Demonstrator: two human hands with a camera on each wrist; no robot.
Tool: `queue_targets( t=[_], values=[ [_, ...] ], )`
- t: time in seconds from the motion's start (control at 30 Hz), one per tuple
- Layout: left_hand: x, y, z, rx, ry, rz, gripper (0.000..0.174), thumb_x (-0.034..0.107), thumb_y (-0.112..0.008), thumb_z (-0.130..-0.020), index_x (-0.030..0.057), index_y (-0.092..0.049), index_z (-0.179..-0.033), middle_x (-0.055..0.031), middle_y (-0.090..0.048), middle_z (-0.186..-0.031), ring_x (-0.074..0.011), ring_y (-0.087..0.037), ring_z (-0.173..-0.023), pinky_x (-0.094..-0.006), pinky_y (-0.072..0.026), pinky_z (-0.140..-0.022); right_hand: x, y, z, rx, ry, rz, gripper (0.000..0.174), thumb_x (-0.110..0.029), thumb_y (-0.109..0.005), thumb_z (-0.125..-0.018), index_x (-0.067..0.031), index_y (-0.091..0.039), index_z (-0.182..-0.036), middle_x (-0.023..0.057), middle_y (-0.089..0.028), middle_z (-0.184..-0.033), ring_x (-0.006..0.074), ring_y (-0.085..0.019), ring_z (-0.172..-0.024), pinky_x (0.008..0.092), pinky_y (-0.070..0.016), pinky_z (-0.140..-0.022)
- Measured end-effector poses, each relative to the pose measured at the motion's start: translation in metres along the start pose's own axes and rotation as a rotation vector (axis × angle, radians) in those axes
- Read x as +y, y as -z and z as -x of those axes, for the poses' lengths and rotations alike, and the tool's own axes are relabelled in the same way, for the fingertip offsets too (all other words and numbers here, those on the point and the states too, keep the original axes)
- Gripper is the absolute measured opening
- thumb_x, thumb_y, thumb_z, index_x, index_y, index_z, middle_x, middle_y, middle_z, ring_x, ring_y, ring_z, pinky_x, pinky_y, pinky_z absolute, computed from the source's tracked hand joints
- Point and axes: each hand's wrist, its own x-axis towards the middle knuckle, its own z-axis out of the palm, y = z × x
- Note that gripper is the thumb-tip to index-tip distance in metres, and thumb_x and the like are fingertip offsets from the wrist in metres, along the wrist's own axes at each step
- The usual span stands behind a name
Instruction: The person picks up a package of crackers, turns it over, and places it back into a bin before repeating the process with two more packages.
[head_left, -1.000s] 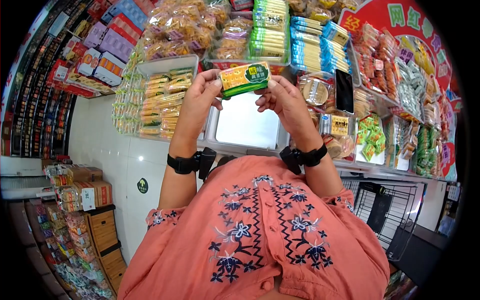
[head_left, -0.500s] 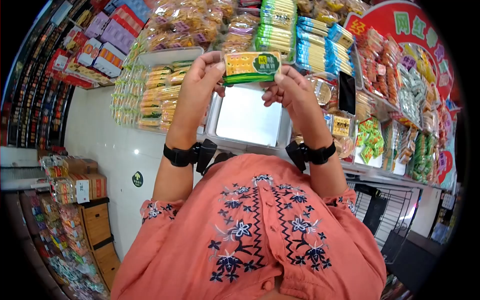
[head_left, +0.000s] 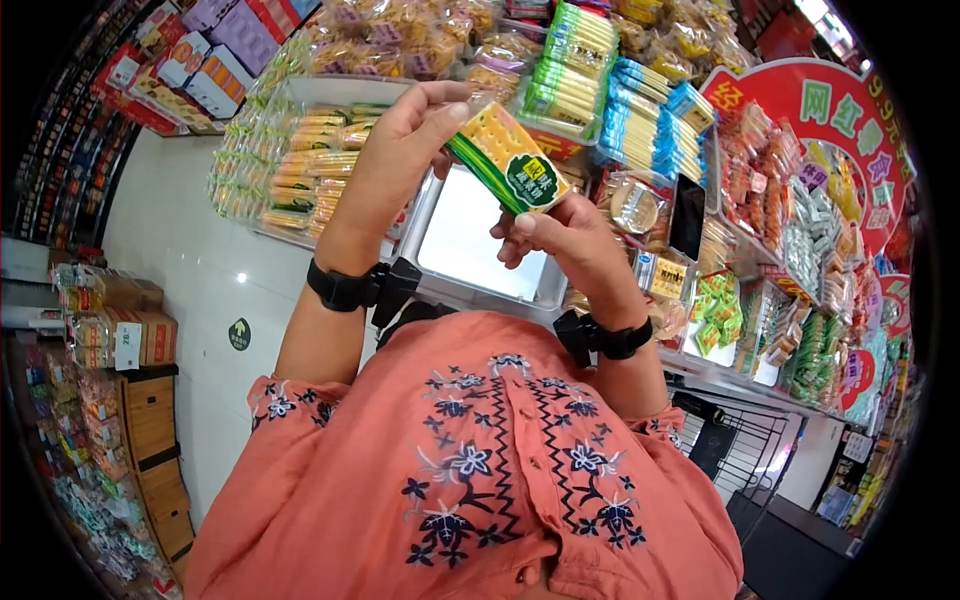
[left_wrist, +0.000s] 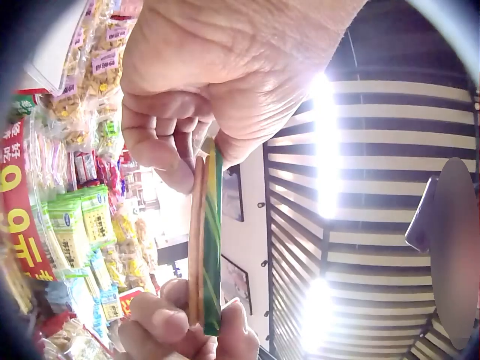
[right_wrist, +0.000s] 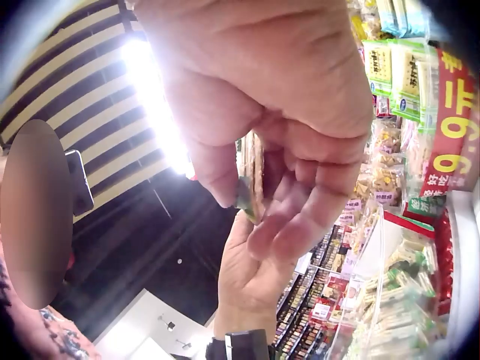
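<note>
A thin packet of crackers (head_left: 510, 165), yellow with a green band and a dark green label, is held slanted between both hands in the head view. My left hand (head_left: 415, 135) pinches its upper left end between thumb and fingers. At the lower right end, my right hand (head_left: 568, 240) grips the corner, thumb in front. Seen edge-on in the left wrist view, the packet (left_wrist: 208, 240) spans from the left hand (left_wrist: 217, 82) down to the right fingertips. The right wrist view shows only a sliver of it, inside the right hand (right_wrist: 277, 97).
Below the packet lies a white-bottomed tray (head_left: 462, 240). Bins of wrapped biscuit sticks (head_left: 318, 165), green packs (head_left: 572, 75) and blue packs (head_left: 650, 120) surround it. A black phone (head_left: 688, 215) rests among round biscuits at right. A wire cart (head_left: 735, 440) stands at lower right.
The packet has gone from nearly level to slanting down to the right. My right hand has lowered with its end, while the left has risen slightly. The view has shifted a little.
</note>
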Motion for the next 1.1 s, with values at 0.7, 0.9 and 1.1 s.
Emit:
queue_targets(
  t=[0.7, 0.9, 1.1],
  values=[
    [0.001, 0.006, 0.000, -0.021, 0.025, 0.046, 0.031, 0.026, -0.060, -0.102, 0.0068, -0.060, -0.126, 0.0056, -0.063, -0.100, 0.0006, -0.056, -0.086, -0.0159, -0.0436, -0.069, 0.012, -0.002, -0.010, -0.095, -0.035, -0.032, 0.033, -0.022, -0.076, -0.090, -0.0009, -0.065, -0.113, 0.0125, -0.072, -0.098, 0.0185, -0.071, -0.080, 0.0307, -0.0598, -0.071],
    [-0.006, 0.008, -0.005, -0.025, 0.015, 0.060, 0.031, 0.026, -0.059, -0.102, 0.0061, -0.060, -0.126, 0.0051, -0.063, -0.100, 0.0007, -0.056, -0.086, -0.0158, -0.0453, -0.070, 0.010, -0.005, -0.010, -0.070, -0.024, -0.010, 0.035, -0.027, -0.076, -0.088, 0.0004, -0.067, -0.108, 0.0117, -0.072, -0.096, 0.0184, -0.071, -0.078, 0.0328, -0.0587, -0.071],
    [-0.006, 0.009, -0.006, -0.045, 0.029, 0.055, 0.032, 0.026, -0.059, -0.103, 0.0042, -0.059, -0.126, 0.0039, -0.063, -0.100, 0.0003, -0.058, -0.086, -0.0157, -0.0477, -0.070, 0.011, -0.003, -0.011, -0.063, -0.035, -0.016, 0.033, -0.026, -0.076, -0.089, 0.0004, -0.067, -0.107, 0.0117, -0.072, -0.095, 0.0181, -0.070, -0.078, 0.0324, -0.0586, -0.071]
  ],
)
